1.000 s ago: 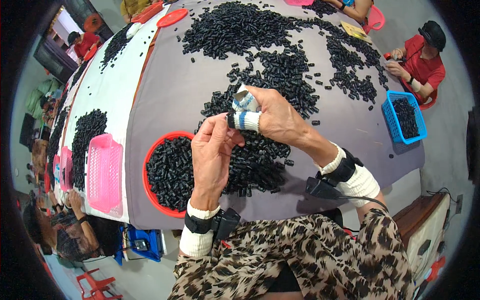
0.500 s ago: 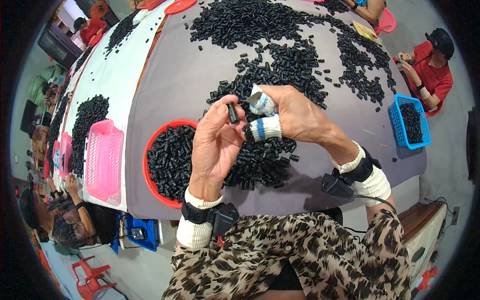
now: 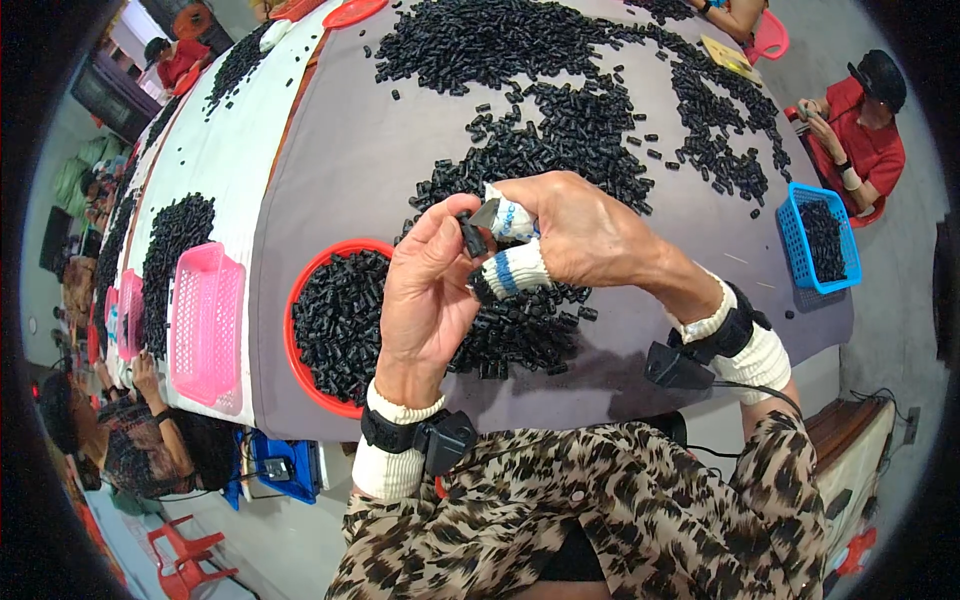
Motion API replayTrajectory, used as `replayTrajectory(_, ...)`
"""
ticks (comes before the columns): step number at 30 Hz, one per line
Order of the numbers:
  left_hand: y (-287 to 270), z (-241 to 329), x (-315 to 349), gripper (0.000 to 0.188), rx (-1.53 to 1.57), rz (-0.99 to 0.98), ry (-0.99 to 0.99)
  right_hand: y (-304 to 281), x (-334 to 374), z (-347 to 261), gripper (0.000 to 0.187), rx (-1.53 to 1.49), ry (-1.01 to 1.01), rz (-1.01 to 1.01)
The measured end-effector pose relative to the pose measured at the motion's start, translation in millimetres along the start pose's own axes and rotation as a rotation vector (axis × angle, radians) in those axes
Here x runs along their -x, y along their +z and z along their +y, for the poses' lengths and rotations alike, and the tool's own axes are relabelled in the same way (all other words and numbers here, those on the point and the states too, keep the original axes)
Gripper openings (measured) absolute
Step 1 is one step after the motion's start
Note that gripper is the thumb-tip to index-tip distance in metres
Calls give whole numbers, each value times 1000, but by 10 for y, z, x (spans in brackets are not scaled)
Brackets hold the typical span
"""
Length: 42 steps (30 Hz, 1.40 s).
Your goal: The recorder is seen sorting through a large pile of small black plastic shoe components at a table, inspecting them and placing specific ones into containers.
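Note:
My left hand [image 3: 428, 290] pinches a small black cylindrical part [image 3: 473, 236] between thumb and fingers, in front of my chest above the table. Close against it on the right, my right hand [image 3: 590, 230] is closed, with blue-and-white cloth wraps [image 3: 515, 270] on its thumb and finger. From its grip a thin grey blade-like piece [image 3: 486, 213] sticks out and meets the upper end of the black part; its exact kind is hard to make out. Beneath both hands lies a heap of similar black parts [image 3: 520, 335].
Left of my hands stands a round red basin [image 3: 293, 330] full of black parts. Further left is a pink basket [image 3: 208, 370]; a blue basket [image 3: 825, 290] stands at the right edge. More heaps [image 3: 490, 45] cover the far table. A person in red [image 3: 865, 140] works at right.
My right hand has turned and come in closer to the left, bringing the grey piece onto the black part. The black part has tilted a little in my left fingers.

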<state>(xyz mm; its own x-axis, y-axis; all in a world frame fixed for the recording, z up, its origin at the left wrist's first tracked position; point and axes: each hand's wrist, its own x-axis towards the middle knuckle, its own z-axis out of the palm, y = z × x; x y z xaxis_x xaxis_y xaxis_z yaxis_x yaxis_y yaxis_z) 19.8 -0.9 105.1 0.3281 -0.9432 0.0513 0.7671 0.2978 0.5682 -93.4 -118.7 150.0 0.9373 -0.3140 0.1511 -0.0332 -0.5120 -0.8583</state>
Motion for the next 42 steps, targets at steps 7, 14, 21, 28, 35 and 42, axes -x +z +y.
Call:
replayTrajectory(7, -13, 3, 9, 27, -15, 2, -10, -11, -16, 22, 39, -12, -28, -44)
replayTrajectory(14, -90, 1, -8, 26, 76, -107, -45, -55, -5, -18, 32, 60, 10, -110)
replayTrajectory(21, -95, -18, -20, 26, 104, -118, -52, -45, 0, 33, 34, 83, -7, -101)
replayTrajectory(28, -86, -25, -25, 26, 79, -105, -40, -43, -7, 48, 35, 111, -25, -95)
replayTrajectory(35, -90, -48, -24, 27, 90, -114, -47, -28, 16, 60, 34, 125, -40, -98)
replayTrajectory(42, -76, -52, -14, 26, 96, -98, -41, 11, 31, 8, 36, 23, -38, -9)
